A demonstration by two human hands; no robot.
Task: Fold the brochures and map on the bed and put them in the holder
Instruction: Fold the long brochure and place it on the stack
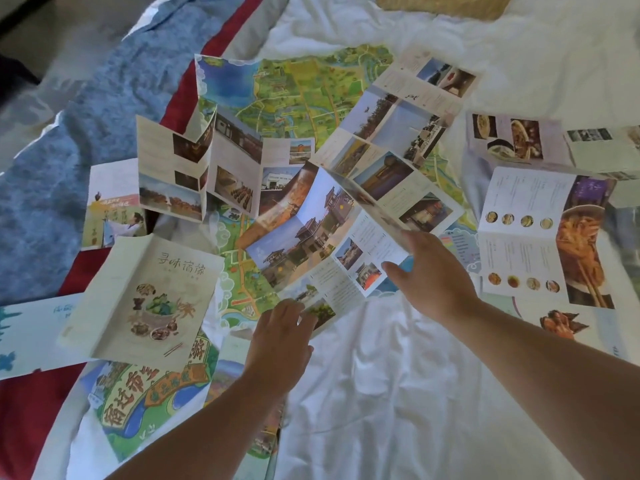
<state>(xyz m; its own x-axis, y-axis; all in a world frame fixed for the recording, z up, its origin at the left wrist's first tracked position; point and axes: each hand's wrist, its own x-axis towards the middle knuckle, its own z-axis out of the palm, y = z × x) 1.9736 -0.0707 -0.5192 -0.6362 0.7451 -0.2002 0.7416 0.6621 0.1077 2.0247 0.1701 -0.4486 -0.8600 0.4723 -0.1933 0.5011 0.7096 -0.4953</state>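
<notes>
Glossy brochure [311, 237] lies half open at frame centre, over the map [294, 88]. The right hand [433, 271] pinches its right edge; the left hand [280, 337] touches its lower corner, grip unclear. Best to fold along the existing creases, keeping edges aligned.

Open brochure [322, 244] lies on map [287, 95], between left fingers [289, 306] and right fingers [417, 239]; menu brochure [540, 237] right of both.

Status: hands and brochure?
Right hand pinches edge of photo brochure, left hand on its near corner. Brochure unfolded, lying over map. Other brochures crowd it.
</notes>
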